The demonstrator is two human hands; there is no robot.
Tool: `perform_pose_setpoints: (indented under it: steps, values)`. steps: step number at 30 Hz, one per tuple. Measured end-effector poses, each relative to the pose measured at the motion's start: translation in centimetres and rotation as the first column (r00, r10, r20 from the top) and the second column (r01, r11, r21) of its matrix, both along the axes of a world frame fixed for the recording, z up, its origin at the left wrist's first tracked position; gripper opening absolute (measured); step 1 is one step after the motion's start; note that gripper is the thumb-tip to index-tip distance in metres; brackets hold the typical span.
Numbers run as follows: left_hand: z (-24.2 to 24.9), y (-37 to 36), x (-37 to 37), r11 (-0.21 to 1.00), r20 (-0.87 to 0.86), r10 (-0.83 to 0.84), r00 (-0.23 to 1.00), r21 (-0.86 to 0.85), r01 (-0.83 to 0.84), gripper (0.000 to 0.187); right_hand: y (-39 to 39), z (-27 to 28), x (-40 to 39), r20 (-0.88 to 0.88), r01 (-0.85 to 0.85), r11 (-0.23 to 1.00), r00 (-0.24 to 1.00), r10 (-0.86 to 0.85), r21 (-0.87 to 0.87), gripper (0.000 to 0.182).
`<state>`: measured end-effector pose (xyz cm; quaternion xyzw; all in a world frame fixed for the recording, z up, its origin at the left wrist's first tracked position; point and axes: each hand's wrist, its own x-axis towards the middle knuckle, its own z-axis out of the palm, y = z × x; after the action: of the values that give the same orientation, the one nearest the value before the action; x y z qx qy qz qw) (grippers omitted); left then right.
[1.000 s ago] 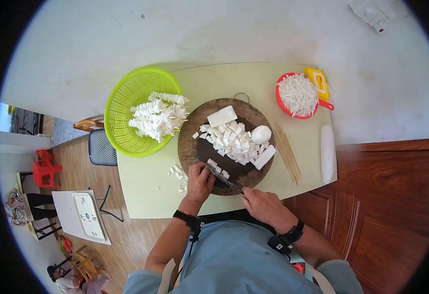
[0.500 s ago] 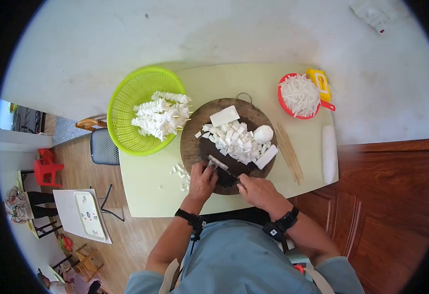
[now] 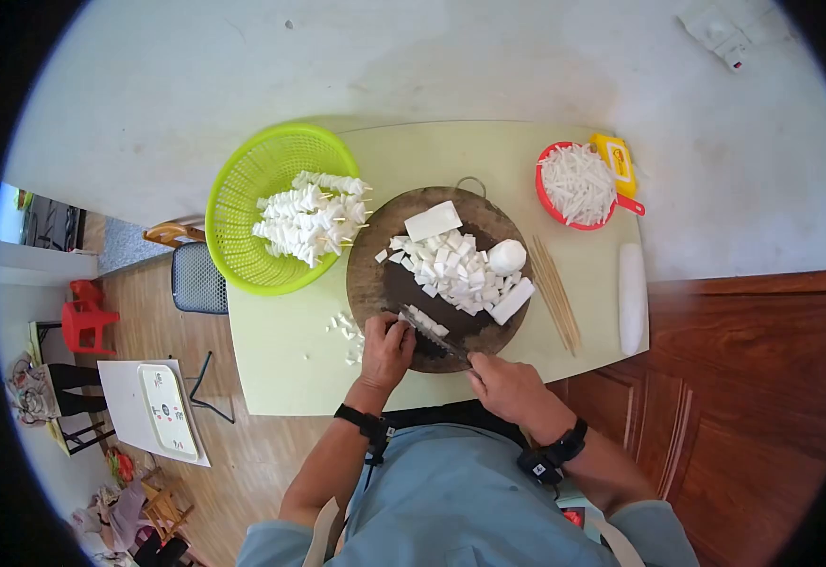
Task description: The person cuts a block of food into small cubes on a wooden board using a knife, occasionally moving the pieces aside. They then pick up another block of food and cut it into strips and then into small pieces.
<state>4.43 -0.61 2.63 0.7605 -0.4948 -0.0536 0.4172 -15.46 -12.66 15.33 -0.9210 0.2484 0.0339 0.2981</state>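
My right hand (image 3: 510, 387) is closed round the handle of a kitchen knife (image 3: 439, 341), its blade slanting up and left across the near part of a round wooden chopping board (image 3: 367, 274). My left hand (image 3: 388, 348) has its fingers curled at the blade's tip end, pressed on a piece of white radish that they mostly hide. Along the blade's far side lies a thin row of cut white radish (image 3: 428, 322). A heap of radish chunks (image 3: 455, 269) covers the middle of the board, with a block (image 3: 433, 221), a rounded end piece (image 3: 507, 256) and another block (image 3: 512, 301) around it.
A green basket (image 3: 229, 203) with skewered white pieces (image 3: 309, 222) stands left. Small scraps (image 3: 345, 329) lie beside the board. To the right are bamboo skewers (image 3: 556, 298), a whole white radish (image 3: 632, 300), a red strainer (image 3: 542, 194) of white strips and a yellow packet (image 3: 618, 161).
My right hand has drawn back slightly toward me and to the right with the knife. More of the cut row shows beyond the blade. My left hand has barely shifted.
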Motion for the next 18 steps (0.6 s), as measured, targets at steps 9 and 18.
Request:
perform_pose_setpoints:
  steps: [9, 18]
  values:
    - [0.3, -0.1, 0.3, 1.000, 0.022, -0.025, 0.999, 0.018, 0.025, 0.031, 0.6, 0.6, 0.2, -0.077, -0.023, 1.000, 0.997, 0.023, 0.005, 0.019]
    - [0.3, -0.2, 0.5, 0.998, 0.032, -0.034, 0.999, 0.046, 0.032, 0.025, -0.6, -1.9, 2.7, -0.159, -0.035, 0.999, 0.987, 0.038, 0.021, 0.020]
